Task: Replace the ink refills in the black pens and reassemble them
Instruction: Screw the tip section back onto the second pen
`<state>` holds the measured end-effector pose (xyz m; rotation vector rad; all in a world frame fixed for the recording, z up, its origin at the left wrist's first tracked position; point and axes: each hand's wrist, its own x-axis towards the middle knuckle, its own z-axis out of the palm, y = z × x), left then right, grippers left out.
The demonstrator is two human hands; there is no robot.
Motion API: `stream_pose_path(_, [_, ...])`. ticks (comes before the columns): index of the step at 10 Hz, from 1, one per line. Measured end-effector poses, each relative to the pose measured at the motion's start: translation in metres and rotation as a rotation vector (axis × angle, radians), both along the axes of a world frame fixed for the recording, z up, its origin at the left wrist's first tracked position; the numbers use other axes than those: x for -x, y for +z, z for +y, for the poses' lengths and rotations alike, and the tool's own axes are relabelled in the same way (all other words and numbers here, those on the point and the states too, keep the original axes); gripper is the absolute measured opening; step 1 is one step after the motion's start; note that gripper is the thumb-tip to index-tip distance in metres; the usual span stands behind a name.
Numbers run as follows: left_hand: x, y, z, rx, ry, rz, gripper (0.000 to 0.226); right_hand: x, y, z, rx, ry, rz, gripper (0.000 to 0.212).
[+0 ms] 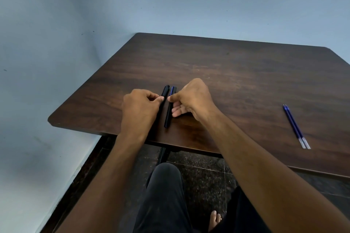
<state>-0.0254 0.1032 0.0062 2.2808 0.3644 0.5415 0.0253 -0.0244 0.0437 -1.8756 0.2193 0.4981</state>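
Observation:
Two black pens lie side by side on the dark wooden table (236, 73), near its front left edge. My left hand (141, 108) pinches the left pen (165, 91) at its side; most of that pen is hidden behind the hand. My right hand (191, 97) grips the right pen (169, 113) around its middle, thumb on top and fingers curled underneath. That pen has a bluish clip at its far end. Two blue ink refills (295, 126) with clear ends rest together at the right side of the table, well away from both hands.
A pale blue wall stands close to the table's left and far edges. Below the front edge are my knees in dark trousers (164, 195), a bare foot (215, 219) and a dark speckled floor.

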Motion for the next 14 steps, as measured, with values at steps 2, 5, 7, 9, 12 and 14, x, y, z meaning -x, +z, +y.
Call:
stream_pose_path(2, [-0.001, -0.001, -0.002, 0.007, -0.022, 0.022, 0.011, -0.006, -0.003, 0.008, 0.078, -0.007, -0.003, 0.030])
stream_pose_path(5, [0.000, 0.000, -0.005, 0.011, -0.027, 0.005, 0.012, -0.014, -0.011, 0.012, 0.064, -0.036, 0.018, 0.030])
stream_pose_path(7, [-0.001, 0.000, -0.005, 0.001, -0.020, -0.008, 0.012, -0.010, -0.011, 0.010, 0.037, -0.003, 0.023, 0.026])
stream_pose_path(9, [0.000, 0.001, -0.008, -0.015, -0.023, -0.035, 0.011, 0.001, -0.010, 0.004, -0.038, -0.038, -0.065, 0.030])
stream_pose_path(12, [-0.001, 0.016, -0.028, -0.072, -0.146, -0.166, 0.015, 0.010, -0.017, -0.027, 0.084, -0.092, -0.485, 0.028])
stream_pose_path(14, [-0.009, 0.020, -0.053, -0.056, -0.225, -0.224, 0.012, 0.015, -0.007, -0.072, 0.221, -0.102, -0.672, 0.023])
